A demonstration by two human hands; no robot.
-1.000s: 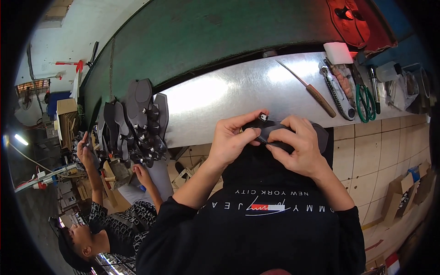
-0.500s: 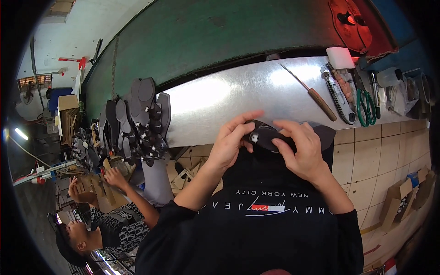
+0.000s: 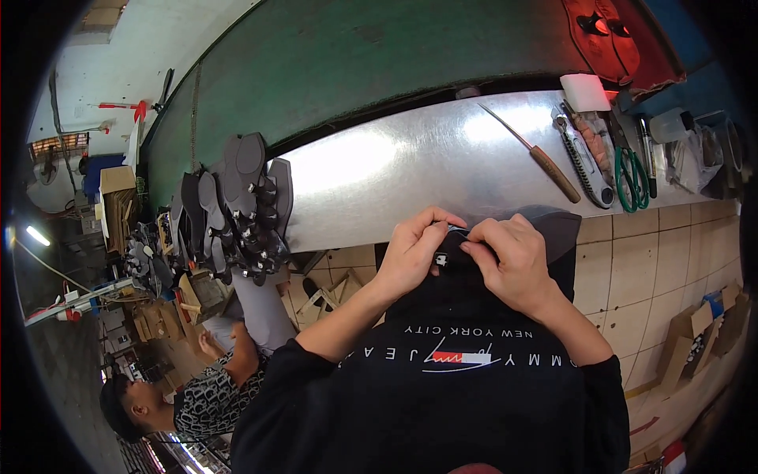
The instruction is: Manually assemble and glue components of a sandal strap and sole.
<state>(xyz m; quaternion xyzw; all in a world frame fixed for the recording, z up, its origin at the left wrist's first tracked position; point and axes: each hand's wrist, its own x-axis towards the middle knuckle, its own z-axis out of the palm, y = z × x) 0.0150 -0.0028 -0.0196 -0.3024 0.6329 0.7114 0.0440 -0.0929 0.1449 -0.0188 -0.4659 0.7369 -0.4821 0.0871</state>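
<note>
Grey sandal (image 3: 559, 232), pinched in both hands (image 3: 412, 254) (image 3: 513, 254)

The sandal (image 3: 562, 235) has a dark grey sole and a small shiny metal piece (image 3: 441, 258). It is held between the left hand (image 3: 412, 251) and the right hand (image 3: 512, 251), one broad end reaching beyond the latter.

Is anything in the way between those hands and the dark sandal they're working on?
Nothing visible is: the left hand and right hand are both directly on the dark sandal. The awl and scissors lie apart, farther off on the metal bench.
</note>
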